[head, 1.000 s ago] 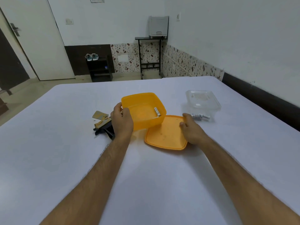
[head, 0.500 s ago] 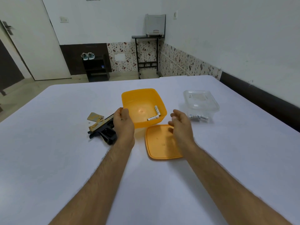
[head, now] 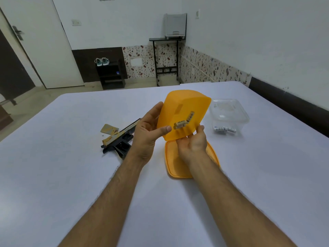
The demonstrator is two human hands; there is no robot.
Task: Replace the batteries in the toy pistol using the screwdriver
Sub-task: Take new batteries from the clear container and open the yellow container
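We see a smooth white desk (head: 71, 175) in a tiled room; left hand (head: 146, 132) grips the tipped translucent orange tub (head: 185, 111); right hand (head: 192, 145) cupped open beneath

The room was evenly, softly lit; shadows were faint; wide-angle distortion curved the edges; focus stayed sharp.

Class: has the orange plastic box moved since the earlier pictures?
Yes. The orange plastic box is lifted and tipped toward the viewer, above the flat orange lid, gripped by the left hand.
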